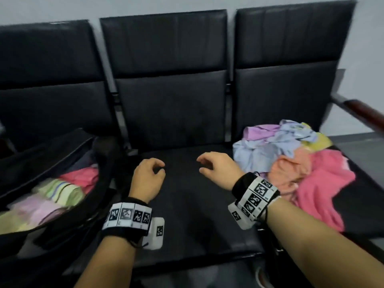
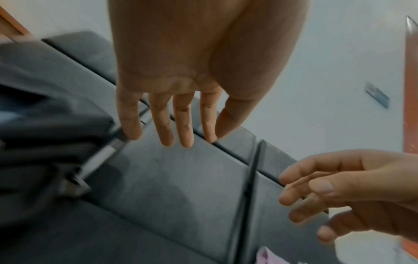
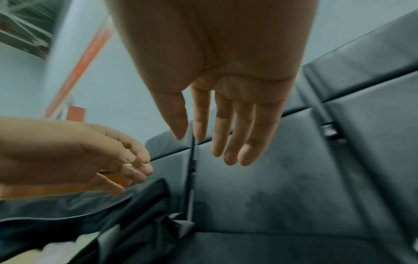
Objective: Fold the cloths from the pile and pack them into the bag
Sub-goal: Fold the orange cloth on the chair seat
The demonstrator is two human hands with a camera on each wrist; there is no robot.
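From the head view we see the black bag [image 1: 52, 163] lying unzipped to the left of our left hand [image 1: 147, 177], on the left seat. Inside it sit folded cloths [image 1: 62, 192]: a pink one farthest from us, a green striped one in the middle, and pale pink and yellowish ones nearest us. To the right of our right hand [image 1: 218, 167] the pile [image 1: 295, 161] of loose cloths, lilac, pale blue, yellow, peach and pink, is heaped on the right seat. Both hands hover over the middle seat [image 1: 182, 215], palms down, fingers loosely curled, holding nothing. Each wrist wears a black band with printed square markers.

In the left wrist view, our left hand [image 2: 192, 71] has its fingers [image 2: 165, 123] hanging nearly straight and relaxed, empty, above the seat back. The bag [image 2: 45, 125] lies just left of them, blurred. Our right hand [image 2: 353, 192] shows at lower right, fingers loosely bent, empty.

In the right wrist view, our right hand [image 3: 226, 71] is likewise slack and empty, fingers down. Our left hand [image 3: 79, 153] hovers above the bag's dark edge [image 3: 90, 210].
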